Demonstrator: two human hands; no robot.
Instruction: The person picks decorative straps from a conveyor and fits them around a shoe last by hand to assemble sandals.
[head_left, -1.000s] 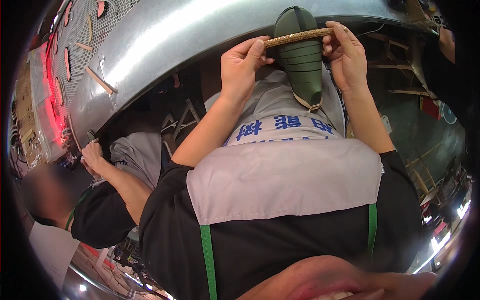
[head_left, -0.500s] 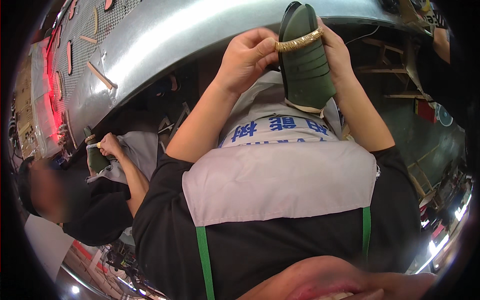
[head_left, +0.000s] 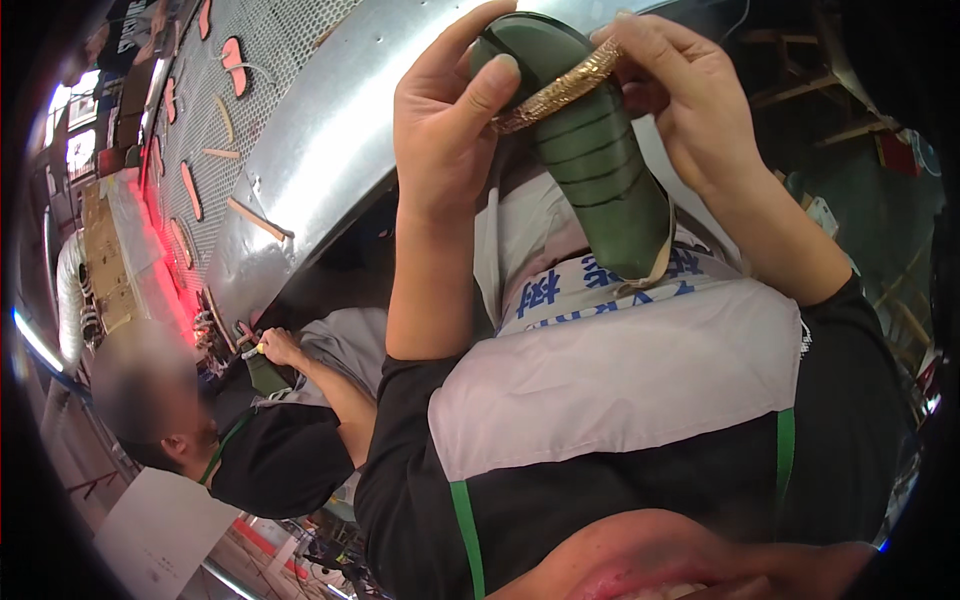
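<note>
A green shoe last (head_left: 605, 175) is held up in front of my apron, its toe tilted to the upper left. Across its forepart runs a braided gold strap (head_left: 560, 95), and dark lines cross the green below. My left hand (head_left: 440, 135) is closed round the toe's left side, thumb by the strap's left end. With bent fingers my right hand (head_left: 690, 95) pinches the strap's right end at the last's edge. At the heel a cream strip (head_left: 658, 268) hangs from the last. The sole side is hidden.
A curved metal conveyor edge (head_left: 310, 130) lies ahead to the left, with pink-and-black soles (head_left: 192, 190) and tan strips (head_left: 258, 218) on its mesh. At left a co-worker (head_left: 290, 440) handles another green last (head_left: 266, 376). Wooden racks (head_left: 800, 85) stand at the right.
The last has tipped from near upright toward the upper left. My left hand went from the strap's end to round the toe; my right moved from the last's side onto the strap's right end.
</note>
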